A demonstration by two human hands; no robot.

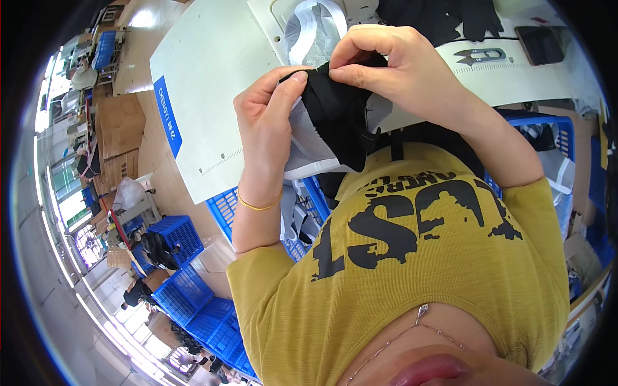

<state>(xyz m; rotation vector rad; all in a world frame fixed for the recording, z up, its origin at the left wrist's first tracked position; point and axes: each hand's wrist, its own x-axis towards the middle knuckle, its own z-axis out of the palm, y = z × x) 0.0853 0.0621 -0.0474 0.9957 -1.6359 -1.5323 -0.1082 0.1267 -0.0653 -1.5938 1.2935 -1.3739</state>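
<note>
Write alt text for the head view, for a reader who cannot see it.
A person's left hand and right hand pinch black fabric at the near edge of a white work table. Thread snips and a dark phone lie at right; blue plastic baskets stand at left.

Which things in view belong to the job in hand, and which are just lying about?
In the job:
- black fabric, pinched by left hand and right hand
- pale grey fabric against it

Seemingly just lying about:
- thread snips on the white table
- smartphone beside them
- brown cardboard box
</note>
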